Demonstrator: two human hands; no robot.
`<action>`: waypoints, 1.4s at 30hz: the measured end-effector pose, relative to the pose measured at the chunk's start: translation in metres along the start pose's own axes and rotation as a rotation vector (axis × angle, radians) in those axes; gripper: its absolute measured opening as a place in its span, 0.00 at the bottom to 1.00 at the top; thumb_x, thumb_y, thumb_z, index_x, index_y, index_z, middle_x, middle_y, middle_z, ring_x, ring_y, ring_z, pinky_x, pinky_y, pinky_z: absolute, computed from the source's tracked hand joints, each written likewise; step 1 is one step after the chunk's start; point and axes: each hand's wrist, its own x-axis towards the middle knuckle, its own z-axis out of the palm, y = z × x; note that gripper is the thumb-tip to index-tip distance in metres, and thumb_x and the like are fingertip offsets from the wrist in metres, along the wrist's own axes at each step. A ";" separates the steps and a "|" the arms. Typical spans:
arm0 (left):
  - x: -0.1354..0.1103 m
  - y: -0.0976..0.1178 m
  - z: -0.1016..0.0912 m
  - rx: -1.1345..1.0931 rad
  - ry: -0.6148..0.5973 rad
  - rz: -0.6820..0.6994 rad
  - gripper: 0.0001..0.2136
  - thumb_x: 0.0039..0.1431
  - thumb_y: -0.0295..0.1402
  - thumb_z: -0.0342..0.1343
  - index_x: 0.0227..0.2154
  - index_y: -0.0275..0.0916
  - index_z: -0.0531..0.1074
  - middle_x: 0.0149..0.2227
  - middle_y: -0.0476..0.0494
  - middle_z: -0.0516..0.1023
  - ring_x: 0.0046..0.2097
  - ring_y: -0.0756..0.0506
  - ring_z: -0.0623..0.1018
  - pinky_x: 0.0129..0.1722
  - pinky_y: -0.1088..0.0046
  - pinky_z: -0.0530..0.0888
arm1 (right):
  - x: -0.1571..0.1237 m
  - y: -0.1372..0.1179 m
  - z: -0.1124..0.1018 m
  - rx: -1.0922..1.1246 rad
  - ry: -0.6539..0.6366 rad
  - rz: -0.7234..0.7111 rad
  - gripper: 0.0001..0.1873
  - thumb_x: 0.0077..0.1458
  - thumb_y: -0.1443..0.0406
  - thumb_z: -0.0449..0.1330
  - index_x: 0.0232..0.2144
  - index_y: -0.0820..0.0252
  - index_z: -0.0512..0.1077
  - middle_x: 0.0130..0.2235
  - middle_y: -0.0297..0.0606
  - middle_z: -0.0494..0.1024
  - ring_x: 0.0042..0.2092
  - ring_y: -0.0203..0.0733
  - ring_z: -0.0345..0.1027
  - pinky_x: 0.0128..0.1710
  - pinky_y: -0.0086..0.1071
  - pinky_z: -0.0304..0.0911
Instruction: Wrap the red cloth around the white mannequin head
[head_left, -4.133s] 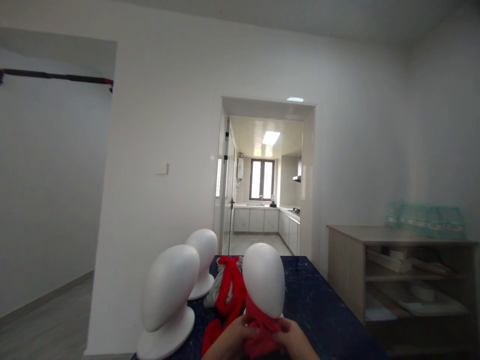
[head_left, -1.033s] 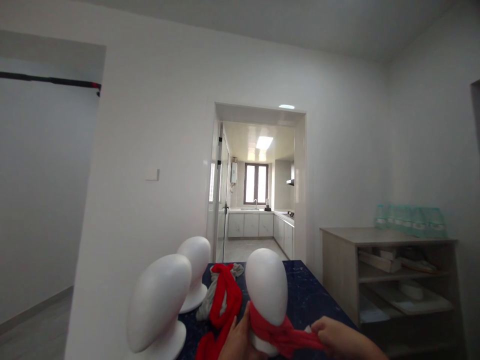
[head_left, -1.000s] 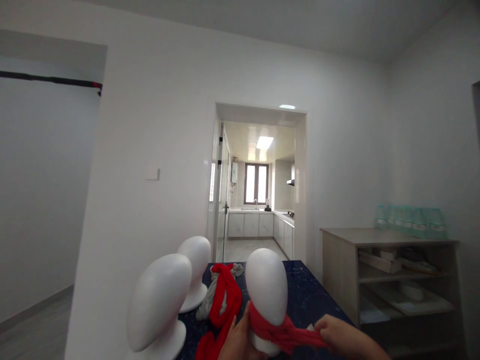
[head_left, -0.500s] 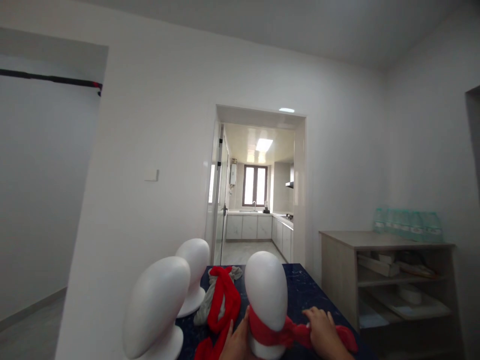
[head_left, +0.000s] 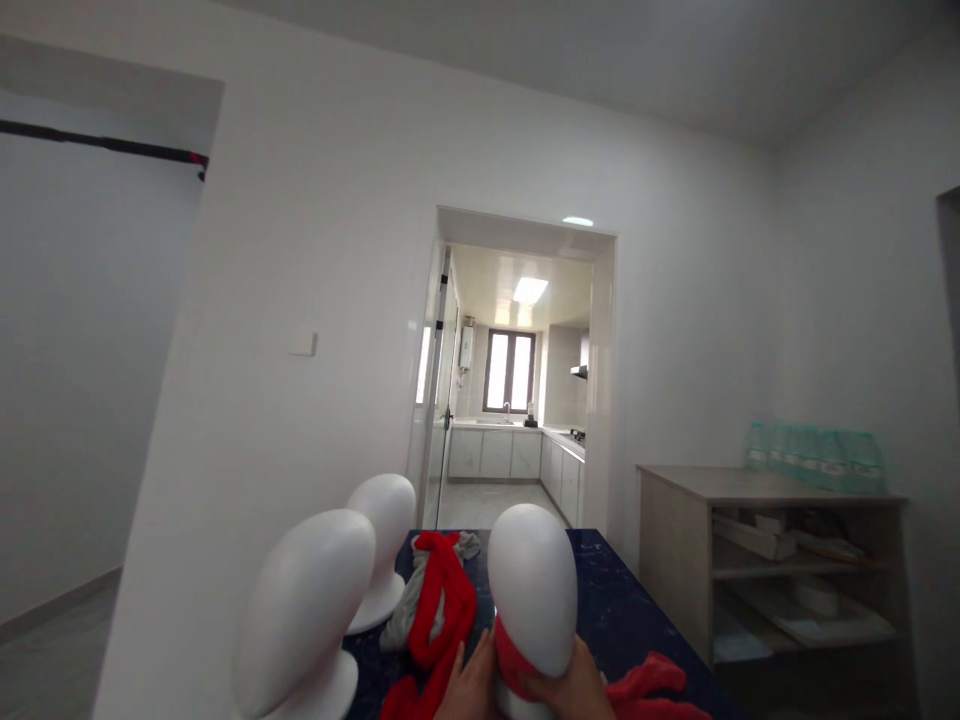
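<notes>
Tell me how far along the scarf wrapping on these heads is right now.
Done: a red scarf circles the neck of the near mannequin head. In hand: the left hand and right hand press it at the neck, its loose end trailing on the dark table. Left: two other white heads stand bare, with red and grey cloths piled between them.

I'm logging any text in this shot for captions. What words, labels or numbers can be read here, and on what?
No text can be read.
Water bottles on the shelf unit: labels are pale bands, too small and blurred.
Wall switch: no marking shows.
Mannequin heads and red scarf: no print.
</notes>
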 end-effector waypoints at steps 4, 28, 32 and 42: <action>-0.009 0.017 -0.012 -0.115 0.100 0.029 0.62 0.37 0.35 0.70 0.77 0.33 0.48 0.80 0.32 0.53 0.81 0.31 0.52 0.82 0.46 0.45 | -0.005 -0.003 -0.009 0.040 0.122 0.042 0.42 0.31 0.53 0.80 0.51 0.58 0.76 0.51 0.53 0.88 0.53 0.69 0.81 0.54 0.53 0.75; 0.001 -0.003 0.040 -0.327 0.124 0.172 0.57 0.45 0.41 0.67 0.78 0.40 0.47 0.79 0.33 0.57 0.78 0.33 0.61 0.78 0.50 0.62 | 0.022 0.002 -0.058 0.099 -0.163 0.071 0.27 0.36 0.70 0.72 0.45 0.63 0.83 0.46 0.48 0.90 0.51 0.64 0.83 0.53 0.49 0.75; 0.018 0.013 0.028 -0.359 0.048 0.052 0.52 0.48 0.45 0.68 0.76 0.43 0.56 0.79 0.34 0.58 0.79 0.28 0.57 0.79 0.46 0.58 | 0.024 -0.006 -0.067 -0.009 -0.057 0.023 0.24 0.38 0.62 0.78 0.40 0.62 0.84 0.44 0.49 0.90 0.48 0.65 0.82 0.51 0.50 0.76; 0.036 -0.006 0.050 -0.299 -0.015 0.077 0.34 0.67 0.33 0.48 0.76 0.51 0.56 0.80 0.49 0.51 0.80 0.35 0.54 0.79 0.45 0.57 | 0.036 -0.020 -0.102 -0.067 -0.028 0.019 0.26 0.46 0.57 0.74 0.46 0.64 0.84 0.47 0.52 0.89 0.50 0.66 0.81 0.50 0.48 0.74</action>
